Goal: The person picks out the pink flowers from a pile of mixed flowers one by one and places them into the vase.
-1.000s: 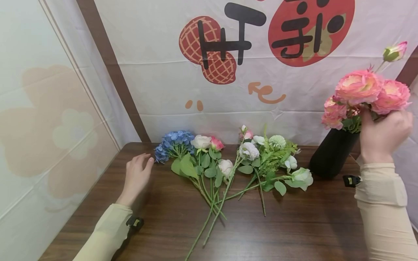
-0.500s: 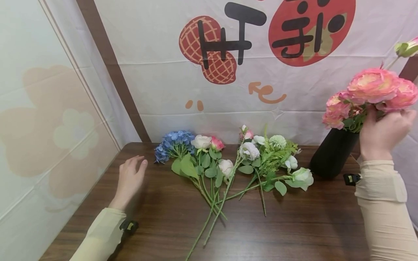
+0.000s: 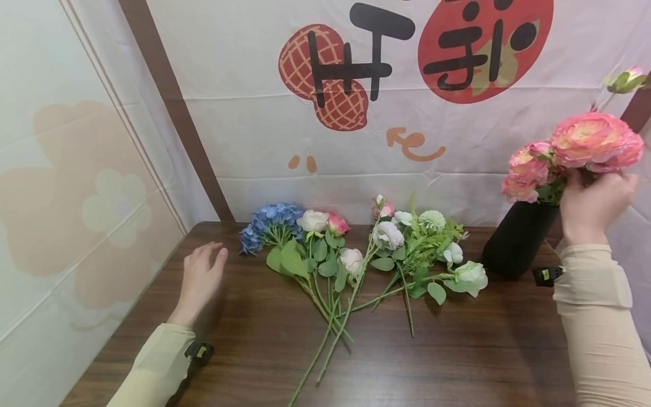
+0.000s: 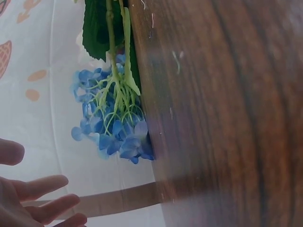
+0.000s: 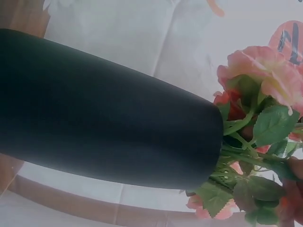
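At the right of the head view, my right hand (image 3: 596, 206) grips stems just under the large pink blossoms (image 3: 590, 140), over the mouth of a black vase (image 3: 520, 240). In the right wrist view, fingertips (image 5: 296, 168) show at the edge beside green stems (image 5: 255, 161), which run into the vase (image 5: 113, 113). More pink blossoms (image 3: 526, 172) lean over the vase's left rim. My left hand (image 3: 200, 282) is held at the table's left side, fingers relaxed and holding nothing. Nearest to it lies a blue hydrangea (image 3: 274, 223), apart from the fingers (image 4: 47, 187) in the left wrist view.
Several flowers lie across the brown table (image 3: 432, 373): a cream rose (image 3: 313, 221), a pink rose (image 3: 338, 224), a white flower (image 3: 389, 235), a green pompom flower (image 3: 432, 221) and a pale green rose (image 3: 471, 277). Their stems cross toward the front. A printed cloth (image 3: 244, 130) hangs behind.
My left hand has drawn back left, away from the hydrangea. The large pink blossoms in my right hand have shifted right and turned, then come slightly back and down. The vase stays put.
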A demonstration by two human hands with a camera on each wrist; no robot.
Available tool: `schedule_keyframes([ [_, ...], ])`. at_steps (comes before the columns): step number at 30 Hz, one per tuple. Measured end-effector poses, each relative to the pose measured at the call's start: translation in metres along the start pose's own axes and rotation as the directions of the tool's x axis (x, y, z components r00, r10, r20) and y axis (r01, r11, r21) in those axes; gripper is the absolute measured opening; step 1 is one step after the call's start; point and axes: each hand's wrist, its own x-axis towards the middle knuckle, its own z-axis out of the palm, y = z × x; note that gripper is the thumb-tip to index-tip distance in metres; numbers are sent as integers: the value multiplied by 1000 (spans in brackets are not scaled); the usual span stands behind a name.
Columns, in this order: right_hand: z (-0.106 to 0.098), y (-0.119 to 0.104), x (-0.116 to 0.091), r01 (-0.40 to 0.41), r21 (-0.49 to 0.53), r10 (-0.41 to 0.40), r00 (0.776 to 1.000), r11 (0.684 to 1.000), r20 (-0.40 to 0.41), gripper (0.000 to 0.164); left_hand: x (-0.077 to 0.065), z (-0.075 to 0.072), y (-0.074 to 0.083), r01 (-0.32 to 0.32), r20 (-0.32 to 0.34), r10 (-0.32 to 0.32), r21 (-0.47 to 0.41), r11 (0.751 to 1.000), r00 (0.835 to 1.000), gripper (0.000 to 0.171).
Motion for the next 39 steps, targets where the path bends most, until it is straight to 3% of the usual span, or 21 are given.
schedule_keyframes([
  [5,2,2,3,-34,4,34,998,999,46,34,-1,0,1,8,4,-8,1,1000,1000,44],
  [15,13,22,-7,-48,-14,49,997,999,55,40,-1,0,2,0,-1,0,-3,1000,1000,42],
  [19,15,27,-11,-48,-16,49,997,999,64,34,-2,0,3,-5,-2,5,-3,1000,1000,42],
  [32,11,28,-10,-134,-154,158,976,979,153,35,0,0,1,5,-1,-5,-5,1000,1000,42],
  [39,10,30,-12,-112,-208,147,976,972,163,38,-1,1,1,6,8,-5,-5,1000,1000,43],
])
